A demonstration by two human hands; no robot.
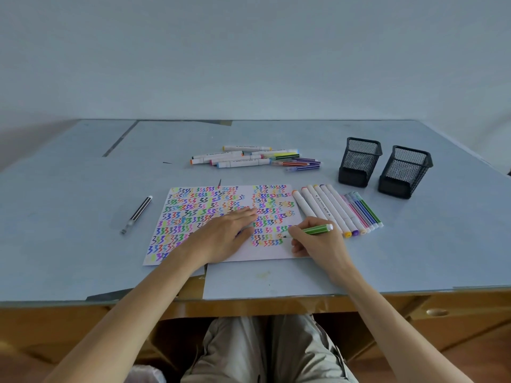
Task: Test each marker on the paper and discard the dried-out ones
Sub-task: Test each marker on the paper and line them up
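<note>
Person is wearing light khaki-grey trousers (272, 352) of a thin woven cloth, creasing in soft folds over both thighs. Both forearms are showing bare from the lower frame edge to the wrists; no sleeve is reaching into view. Left hand (226, 233) and right hand (318, 240) are showing bare, nails short. Nothing further of the body is showing.
</note>
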